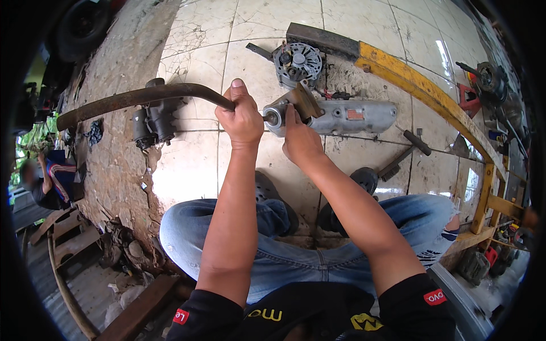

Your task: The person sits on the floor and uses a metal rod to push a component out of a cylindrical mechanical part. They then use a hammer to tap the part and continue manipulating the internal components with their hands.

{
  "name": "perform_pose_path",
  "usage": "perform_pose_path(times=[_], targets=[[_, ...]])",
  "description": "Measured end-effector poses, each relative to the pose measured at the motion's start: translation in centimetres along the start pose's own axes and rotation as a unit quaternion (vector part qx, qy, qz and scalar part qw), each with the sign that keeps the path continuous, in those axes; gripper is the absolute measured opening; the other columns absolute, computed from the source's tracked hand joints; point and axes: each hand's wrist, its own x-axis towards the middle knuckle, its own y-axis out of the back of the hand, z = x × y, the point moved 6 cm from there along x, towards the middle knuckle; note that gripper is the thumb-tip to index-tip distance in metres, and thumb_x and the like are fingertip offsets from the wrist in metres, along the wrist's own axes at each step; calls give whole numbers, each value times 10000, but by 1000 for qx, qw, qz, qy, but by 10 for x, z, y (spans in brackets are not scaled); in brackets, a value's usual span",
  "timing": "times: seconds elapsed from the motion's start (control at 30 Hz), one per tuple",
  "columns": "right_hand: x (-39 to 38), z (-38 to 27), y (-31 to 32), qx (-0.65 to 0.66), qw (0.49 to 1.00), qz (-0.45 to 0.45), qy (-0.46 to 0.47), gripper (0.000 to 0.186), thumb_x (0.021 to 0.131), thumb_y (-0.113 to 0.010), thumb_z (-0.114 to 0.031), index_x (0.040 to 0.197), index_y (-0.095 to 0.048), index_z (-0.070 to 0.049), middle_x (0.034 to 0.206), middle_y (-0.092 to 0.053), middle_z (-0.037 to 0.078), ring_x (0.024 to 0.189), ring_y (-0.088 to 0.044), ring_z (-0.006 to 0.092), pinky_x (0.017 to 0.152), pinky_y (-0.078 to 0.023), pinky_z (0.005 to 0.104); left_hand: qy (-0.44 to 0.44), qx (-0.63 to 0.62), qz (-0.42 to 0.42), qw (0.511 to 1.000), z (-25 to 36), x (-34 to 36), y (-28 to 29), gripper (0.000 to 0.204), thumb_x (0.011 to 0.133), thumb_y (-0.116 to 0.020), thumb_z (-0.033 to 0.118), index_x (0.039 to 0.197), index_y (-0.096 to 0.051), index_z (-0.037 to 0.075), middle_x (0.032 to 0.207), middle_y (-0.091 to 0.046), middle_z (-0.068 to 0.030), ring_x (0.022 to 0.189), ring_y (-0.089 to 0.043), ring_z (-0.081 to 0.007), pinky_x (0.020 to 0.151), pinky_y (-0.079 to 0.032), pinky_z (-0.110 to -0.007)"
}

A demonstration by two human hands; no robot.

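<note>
My left hand (242,116) is closed around the end of a long, bent, rusty metal bar (148,94), thumb up. The bar stretches out to the left. Just right of that fist, a short shaft meets the round end of a grey cast-metal housing (372,118), which lies on the tiles. My right hand (302,139) grips this housing near its round end, its fingers against a brownish metal bracket (309,103). Part of the housing is hidden behind that hand. Beyond it lies an alternator (298,63).
A yellow metal frame (424,77) with a dark beam curves along the right. Dark cylindrical parts (159,116) stand at left. A brush-like tool with a T-shaped handle (404,156) lies near my right shoe (364,181). At far left sits another person (54,179).
</note>
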Motion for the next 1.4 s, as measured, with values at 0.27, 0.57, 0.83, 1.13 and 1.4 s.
perform_pose_path(times=[0.27, 0.57, 0.83, 1.13, 1.4], targets=[[-6, -1, -12, 51, 999, -2, 18, 796, 780, -547, -11, 1479, -175, 68, 1543, -255, 286, 951, -651, 458, 767, -565, 488, -5, -9, 3, 1000, 1, 1, 2, 514, 1029, -492, 265, 565, -393, 67, 478, -372, 24, 474, -311, -67, 443, -245, -280], [1, -1, -17, 111, 994, -8, 9, 909, 760, -563, -33, 1516, -63, 43, 1585, -124, 285, 931, -632, 491, 736, -556, 499, -12, 21, 10, 1000, -1, 2, 5, 512, 1033, -476, 274, 574, -382, 70, 475, -375, 18, 466, -311, -69, 439, -247, -275], [6, 3, -25, 123, 991, 40, 35, 884, 746, -547, 11, 1516, -112, 11, 1604, -92, 244, 951, -646, 471, 747, -563, 499, -13, 6, 9, 1000, 0, 3, 4, 516, 1037, -478, 289, 578, -372, 78, 471, -363, 20, 453, -298, -65, 430, -232, -278], [-2, -7, -25, 145, 988, 39, 22, 858, 752, -567, -16, 1507, -160, -7, 1606, -157, 188, 965, -652, 441, 767, -561, 490, -36, 31, 7, 999, 1, 2, 5, 496, 1033, -479, 270, 587, -376, 79, 470, -362, 22, 442, -299, -64, 422, -227, -274], [0, -14, -16, 106, 994, -16, 30, 863, 747, -551, -10, 1523, -182, -90, 1593, -235, 135, 977, -633, 446, 796, -546, 499, -10, 2, 16, 1000, 1, 4, 7, 509, 1032, -481, 283, 578, -380, 75, 476, -364, 19, 453, -303, -65, 430, -230, -270]])
